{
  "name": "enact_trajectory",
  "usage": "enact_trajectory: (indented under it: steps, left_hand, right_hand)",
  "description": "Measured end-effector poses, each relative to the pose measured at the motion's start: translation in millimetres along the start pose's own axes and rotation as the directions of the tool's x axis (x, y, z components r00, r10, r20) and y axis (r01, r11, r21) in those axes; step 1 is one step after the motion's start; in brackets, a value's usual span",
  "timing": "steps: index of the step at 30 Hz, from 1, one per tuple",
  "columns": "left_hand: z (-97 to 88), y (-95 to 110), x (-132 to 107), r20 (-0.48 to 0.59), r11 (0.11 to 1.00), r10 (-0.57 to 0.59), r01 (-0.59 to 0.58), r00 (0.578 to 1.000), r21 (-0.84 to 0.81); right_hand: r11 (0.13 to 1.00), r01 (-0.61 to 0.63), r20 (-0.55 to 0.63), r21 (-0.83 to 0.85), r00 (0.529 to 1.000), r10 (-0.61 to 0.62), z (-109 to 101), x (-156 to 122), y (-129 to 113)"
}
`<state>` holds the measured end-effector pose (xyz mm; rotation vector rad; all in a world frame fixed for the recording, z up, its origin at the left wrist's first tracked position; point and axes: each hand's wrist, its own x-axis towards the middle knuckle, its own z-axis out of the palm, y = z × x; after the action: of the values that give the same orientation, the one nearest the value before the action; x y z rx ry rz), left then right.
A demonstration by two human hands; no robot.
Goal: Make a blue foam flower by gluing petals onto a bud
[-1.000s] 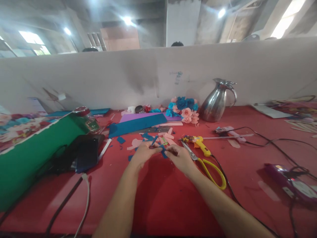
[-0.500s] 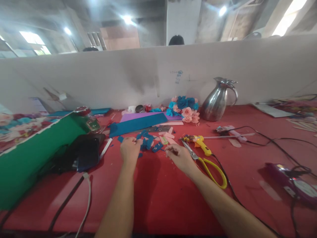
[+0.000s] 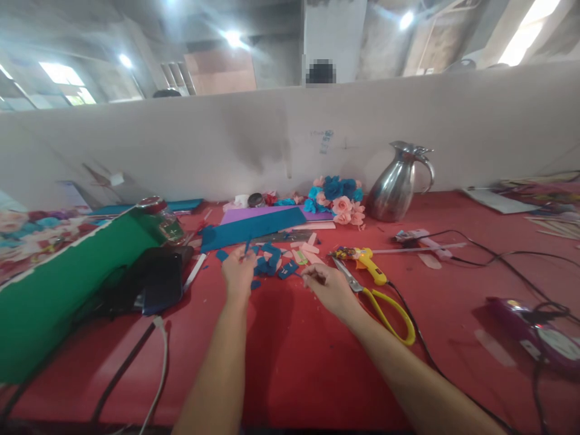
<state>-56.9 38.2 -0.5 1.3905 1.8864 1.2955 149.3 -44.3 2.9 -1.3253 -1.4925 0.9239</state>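
Note:
Over the left side of a pile of small blue cut pieces (image 3: 272,261), my left hand (image 3: 238,275) is closed in a pinch. A small blue paper piece (image 3: 248,243) sticks up from its fingertips. My right hand (image 3: 333,290) is at the pile's right edge, its fingers curled together. A thin dark tip shows by those fingers, too small to name. Pink cut pieces (image 3: 310,246) lie among and behind the blue ones. Just right of my right hand are scissors (image 3: 390,308) with yellow handles and a yellow glue gun (image 3: 374,270).
Behind the pile lie a blue sheet (image 3: 260,228) and a bunch of paper flowers (image 3: 341,199). A metal jug (image 3: 394,187) stands by the partition. Cables (image 3: 502,254) cross the right side. On the left are a phone (image 3: 164,281) and a green box (image 3: 67,296).
My left hand has turned slightly, and a blue piece now stands up from its fingertips. My right hand has stayed almost still.

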Motion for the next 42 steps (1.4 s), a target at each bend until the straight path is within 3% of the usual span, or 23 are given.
enact_trajectory:
  steps: [2,3,6,9,15,23,26,28,30,32,35,37,39,42]
  left_hand:
    - [-2.0,-2.7,3.2,-0.133,1.0,0.004,-0.002,0.991,0.014]
    - [-2.2,-2.6,3.2,-0.135,0.995,0.035,-0.022,0.99,0.098]
    - [2.0,3.4,-3.4,0.095,0.918,0.102,-0.13,0.99,0.374]
    - [11.0,11.0,-14.3,0.243,0.84,0.142,-0.247,0.96,0.483]
    - [23.0,11.8,-22.4,0.244,0.828,0.102,-0.218,0.964,0.517]
    - [22.7,9.1,-19.1,0.239,0.856,0.073,-0.184,0.968,0.483]
    - [19.4,14.9,-21.0,0.172,0.9,0.136,-0.194,0.976,0.391]
    - [17.1,21.8,-24.9,0.172,0.975,0.116,-0.146,0.978,0.169]
    - [15.4,30.2,-30.8,0.292,0.989,0.05,-0.007,0.955,-0.148]
    - [14.2,38.5,-37.6,0.474,0.917,0.021,0.172,0.88,-0.36]
    - [13.1,47.3,-46.4,0.642,0.852,0.051,0.302,0.765,-0.428]
    - [12.9,50.5,-50.4,0.693,0.846,0.07,0.326,0.717,-0.423]
    - [13.3,52.6,-53.7,0.721,0.844,0.081,0.338,0.689,-0.417]
    - [15.2,55.5,-58.5,0.713,0.836,0.097,0.331,0.694,-0.437]
  right_hand:
    - [1.0,-0.004,0.004,0.01,1.0,0.004,0.4,-0.3,0.0]
    - [1.0,-0.004,0.006,0.017,1.0,0.004,0.6,-0.4,-0.1]
    - [1.0,0.004,0.009,0.017,1.0,-0.004,1.1,-0.5,-0.4]
    - [1.0,0.014,0.009,0.008,1.0,-0.014,1.2,-0.2,0.0]
    - [1.0,0.021,0.009,-0.003,1.0,-0.021,3.2,-0.1,4.2]
    - [0.999,0.024,0.012,-0.035,1.0,-0.024,3.1,-0.2,4.0]
    - [0.999,0.032,0.013,-0.04,0.999,-0.032,3.2,0.1,5.4]
    - [1.0,0.013,0.01,0.005,1.0,-0.013,4.2,0.7,6.9]
    - [0.995,-0.022,0.008,0.101,1.0,0.021,5.3,1.6,7.0]
    - [0.973,-0.056,-0.001,0.226,0.998,0.058,5.6,2.6,4.7]
    - [0.924,-0.084,-0.033,0.372,0.994,0.103,3.6,4.0,-1.9]
    - [0.904,-0.085,-0.043,0.419,0.993,0.113,1.2,4.8,-6.1]
    - [0.902,-0.075,-0.038,0.425,0.994,0.101,-1.0,5.6,-8.5]
    - [0.912,-0.062,-0.05,0.406,0.995,0.09,-2.5,6.1,-9.6]
